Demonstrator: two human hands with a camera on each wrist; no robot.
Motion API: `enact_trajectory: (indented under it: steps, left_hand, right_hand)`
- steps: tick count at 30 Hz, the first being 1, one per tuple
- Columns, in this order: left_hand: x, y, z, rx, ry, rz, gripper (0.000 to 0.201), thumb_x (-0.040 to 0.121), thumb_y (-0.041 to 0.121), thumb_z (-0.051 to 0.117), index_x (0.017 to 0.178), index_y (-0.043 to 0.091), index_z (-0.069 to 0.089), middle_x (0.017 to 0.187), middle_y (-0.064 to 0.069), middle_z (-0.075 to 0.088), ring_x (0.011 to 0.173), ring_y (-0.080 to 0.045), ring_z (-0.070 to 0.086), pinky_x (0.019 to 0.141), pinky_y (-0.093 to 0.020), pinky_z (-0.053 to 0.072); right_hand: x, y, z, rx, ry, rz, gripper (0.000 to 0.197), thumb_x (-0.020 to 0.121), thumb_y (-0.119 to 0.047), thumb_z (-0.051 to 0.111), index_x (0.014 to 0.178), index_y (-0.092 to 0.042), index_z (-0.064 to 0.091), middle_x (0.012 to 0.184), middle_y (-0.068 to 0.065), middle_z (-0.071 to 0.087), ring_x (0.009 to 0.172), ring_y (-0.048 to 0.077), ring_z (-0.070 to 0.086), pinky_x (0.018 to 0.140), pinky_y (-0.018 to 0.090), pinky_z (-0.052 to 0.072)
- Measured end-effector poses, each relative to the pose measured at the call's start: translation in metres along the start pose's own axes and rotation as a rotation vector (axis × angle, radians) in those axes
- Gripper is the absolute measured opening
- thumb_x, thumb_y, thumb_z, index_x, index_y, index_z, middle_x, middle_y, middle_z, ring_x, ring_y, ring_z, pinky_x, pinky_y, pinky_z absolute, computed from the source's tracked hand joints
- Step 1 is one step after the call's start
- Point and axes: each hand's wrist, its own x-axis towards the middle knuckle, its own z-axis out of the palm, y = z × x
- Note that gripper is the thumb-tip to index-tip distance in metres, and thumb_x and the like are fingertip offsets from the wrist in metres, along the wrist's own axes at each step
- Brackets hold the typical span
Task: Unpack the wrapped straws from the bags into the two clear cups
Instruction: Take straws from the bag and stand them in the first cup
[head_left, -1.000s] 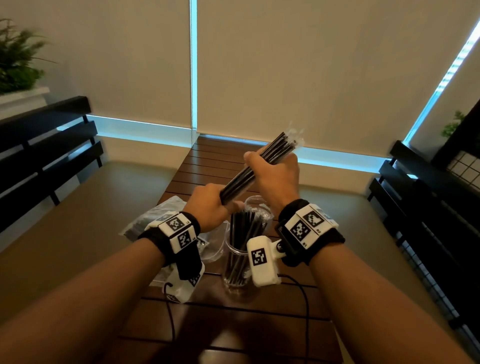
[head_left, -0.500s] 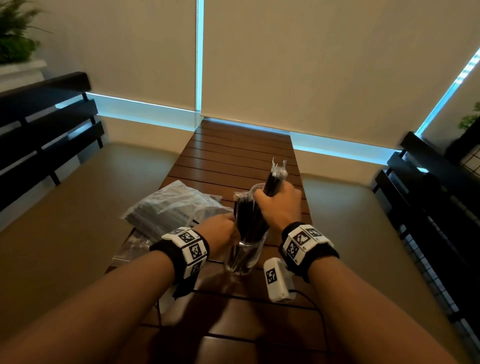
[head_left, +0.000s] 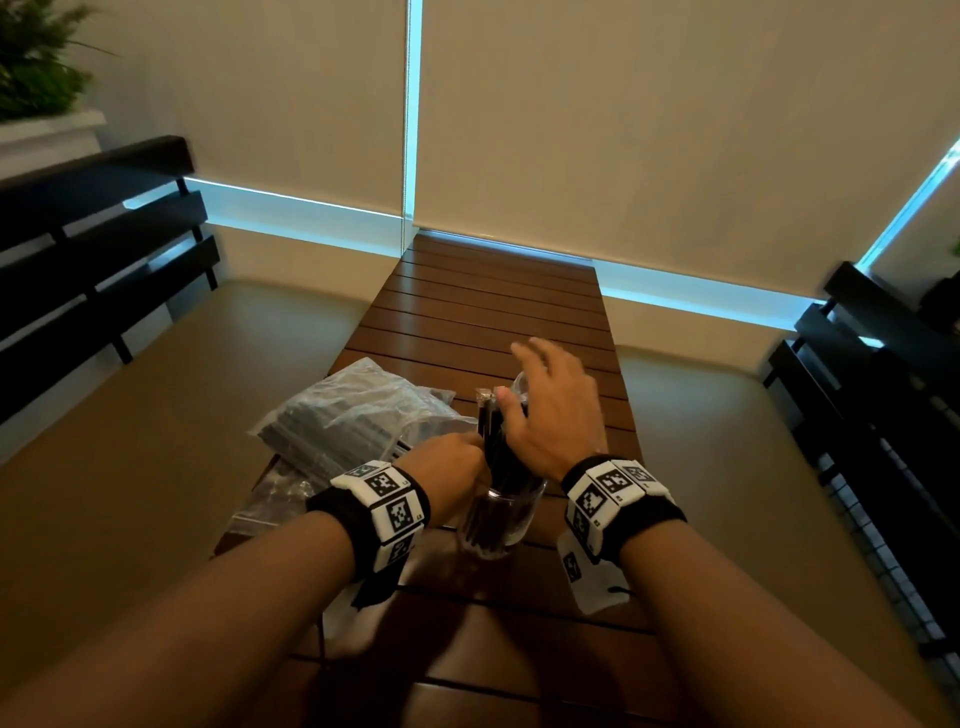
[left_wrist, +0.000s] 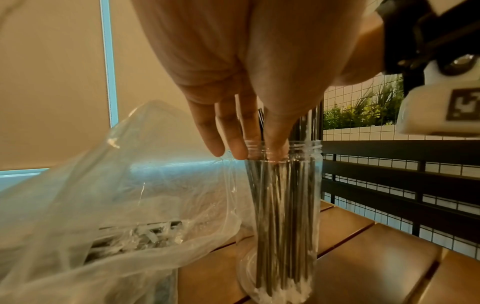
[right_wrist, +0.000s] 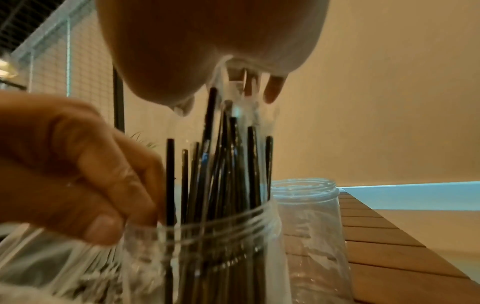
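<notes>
Our right hand (head_left: 550, 415), fingers spread, hovers over black wrapped straws (right_wrist: 228, 164) in the clear cup (left_wrist: 283, 205); our left hand's (head_left: 449, 470) fingers (left_wrist: 233, 131), held together at nine o'clock, touch its rim.

The black straws (head_left: 497, 457), each in a clear wrapper, stand upright and bunched in the near clear cup (head_left: 500, 519), their tops well above its threaded rim. The second clear cup (right_wrist: 313, 222) stands upright just beyond it and holds no straws. Left of the cups lie 2 crumpled clear bags (head_left: 347, 415) on the slatted wooden table, with wrapped straws inside.
</notes>
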Motion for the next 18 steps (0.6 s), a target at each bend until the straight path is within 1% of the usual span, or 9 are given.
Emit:
enact_trajectory:
  steps: [3,5,7,9,11,13,15,17,18]
  left_hand:
    - [-0.002,-0.001,-0.002,0.006,0.023,0.019,0.019,0.094,0.016,0.052,0.095,0.011,0.07,0.107,-0.004,0.06,0.09,-0.021,0.06,0.08,-0.034,0.051]
    - [-0.005,-0.002,-0.007,0.024,0.068,0.018,0.016,0.092,0.021,0.057,0.096,0.015,0.071,0.108,0.0,0.058,0.09,-0.018,0.059,0.08,-0.033,0.052]
    - [-0.01,-0.005,-0.015,0.072,0.156,-0.105,0.018,0.089,0.031,0.062,0.103,0.02,0.064,0.111,0.004,0.051,0.087,-0.016,0.058,0.077,-0.035,0.054]
    - [-0.015,-0.011,-0.024,0.141,0.271,-0.265,0.031,0.082,0.038,0.069,0.101,0.02,0.051,0.109,0.003,0.042,0.08,-0.017,0.055,0.07,-0.036,0.056]
    - [-0.017,-0.022,-0.031,0.157,0.311,-0.399,0.049,0.074,0.045,0.076,0.099,0.023,0.04,0.107,0.002,0.038,0.082,-0.018,0.051,0.068,-0.037,0.056]
    - [-0.021,-0.034,-0.035,0.125,0.236,-0.53,0.057,0.071,0.049,0.076,0.103,0.023,0.037,0.109,0.0,0.038,0.089,-0.022,0.053,0.072,-0.039,0.054]
    - [-0.025,-0.046,-0.035,0.108,0.122,-0.596,0.041,0.081,0.041,0.067,0.107,0.023,0.041,0.111,0.0,0.049,0.092,-0.024,0.057,0.075,-0.038,0.051]
    - [-0.031,-0.056,-0.034,0.105,0.12,-0.604,0.007,0.09,0.027,0.053,0.09,0.024,0.047,0.102,-0.002,0.061,0.083,-0.023,0.056,0.07,-0.035,0.048]
    - [-0.033,-0.06,-0.034,0.099,0.141,-0.604,0.011,0.091,0.022,0.049,0.08,0.024,0.046,0.096,-0.003,0.063,0.079,-0.023,0.055,0.067,-0.034,0.046]
  right_hand:
    - [-0.009,-0.001,0.011,-0.006,-0.223,-0.117,0.041,0.101,-0.034,0.034,0.134,-0.014,0.049,0.131,0.004,0.054,0.124,0.022,0.047,0.104,0.04,0.038]
    - [-0.014,0.0,0.013,-0.019,-0.283,-0.126,0.042,0.102,-0.033,0.031,0.137,-0.013,0.046,0.129,0.004,0.055,0.12,0.02,0.049,0.103,0.039,0.038]
    - [-0.013,-0.001,0.01,-0.025,-0.293,-0.1,0.046,0.102,-0.038,0.03,0.14,-0.015,0.044,0.136,0.004,0.052,0.126,0.02,0.045,0.107,0.04,0.034]
    - [-0.01,-0.006,0.004,-0.024,-0.204,-0.073,0.045,0.1,-0.043,0.031,0.134,-0.02,0.05,0.136,0.003,0.051,0.127,0.021,0.044,0.106,0.042,0.033]
    - [-0.007,-0.019,-0.003,-0.043,-0.026,-0.113,0.032,0.096,-0.042,0.039,0.111,-0.024,0.06,0.117,-0.001,0.058,0.108,0.019,0.05,0.092,0.04,0.04]
    - [-0.003,-0.036,-0.009,-0.031,0.042,-0.216,0.021,0.093,-0.036,0.044,0.093,-0.022,0.059,0.095,-0.004,0.058,0.086,0.017,0.049,0.076,0.035,0.043]
    - [-0.002,-0.054,-0.012,0.048,-0.146,-0.318,0.018,0.094,-0.03,0.045,0.088,-0.018,0.058,0.085,-0.002,0.057,0.075,0.017,0.05,0.067,0.035,0.045]
    - [-0.003,-0.07,-0.007,0.059,-0.383,-0.376,0.016,0.093,-0.023,0.049,0.087,-0.014,0.061,0.085,0.002,0.059,0.074,0.021,0.055,0.064,0.037,0.049]
    - [-0.004,-0.077,-0.001,0.03,-0.463,-0.395,0.014,0.091,-0.018,0.052,0.086,-0.012,0.063,0.084,0.004,0.061,0.073,0.023,0.057,0.064,0.038,0.051]
